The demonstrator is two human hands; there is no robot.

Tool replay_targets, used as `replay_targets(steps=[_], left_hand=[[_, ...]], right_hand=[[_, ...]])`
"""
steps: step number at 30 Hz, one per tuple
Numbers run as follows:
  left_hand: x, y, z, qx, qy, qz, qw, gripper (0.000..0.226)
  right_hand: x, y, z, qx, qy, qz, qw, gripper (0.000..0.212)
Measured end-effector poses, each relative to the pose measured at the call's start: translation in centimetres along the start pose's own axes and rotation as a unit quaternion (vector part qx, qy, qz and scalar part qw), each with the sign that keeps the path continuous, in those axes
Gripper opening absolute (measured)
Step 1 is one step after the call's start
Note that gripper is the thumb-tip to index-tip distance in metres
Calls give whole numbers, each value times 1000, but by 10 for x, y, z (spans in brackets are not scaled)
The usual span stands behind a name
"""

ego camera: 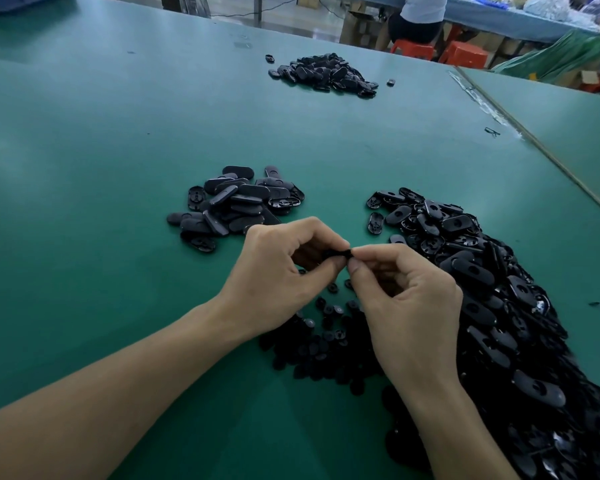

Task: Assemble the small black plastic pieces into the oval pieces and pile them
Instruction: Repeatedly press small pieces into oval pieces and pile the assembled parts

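Head view looks down on two bare forearms reaching over a dark green matte tabletop [101, 150]. The left hand [278, 268] and right hand [409, 299] meet fingertip to fingertip a little above the surface, all fingers curled inward. Each hand's thumb and forefinger pinch one end of a small black plastic piece [338, 253]. It sits exactly between the two grips and is mostly hidden, so its shape cannot be told.

Directly beneath the hands lies a loose scatter of small round black plastic pieces [326, 341]. It touches a large heap of black oval plastic pieces [499, 306] that fills the right side down to the lower right corner.

Just beyond the left knuckles sits a smaller pile of black ovals [236, 206], well apart from the large heap. A wide stretch of green surface opens to the left of the left forearm, and another runs from the smaller pile to a far pile of black ovals [326, 72] near the table's far edge.

On the right, a diagonal seam [541, 147] marks the edge against a neighbouring green table. Past the far edge a person sits on a red plastic stool [413, 50].
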State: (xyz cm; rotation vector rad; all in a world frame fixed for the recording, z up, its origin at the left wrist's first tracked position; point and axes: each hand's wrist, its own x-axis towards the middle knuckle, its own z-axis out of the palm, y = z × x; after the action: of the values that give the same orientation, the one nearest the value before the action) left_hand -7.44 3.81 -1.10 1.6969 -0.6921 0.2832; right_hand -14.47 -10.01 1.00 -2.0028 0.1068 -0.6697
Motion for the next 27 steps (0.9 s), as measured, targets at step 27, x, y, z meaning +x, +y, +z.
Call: replay_targets(steps=[27], left_hand=[[1, 2, 0, -22, -2, -16, 1000, 15]], right_hand=[[-2, 1, 3, -6, -12, 23, 1000, 20]])
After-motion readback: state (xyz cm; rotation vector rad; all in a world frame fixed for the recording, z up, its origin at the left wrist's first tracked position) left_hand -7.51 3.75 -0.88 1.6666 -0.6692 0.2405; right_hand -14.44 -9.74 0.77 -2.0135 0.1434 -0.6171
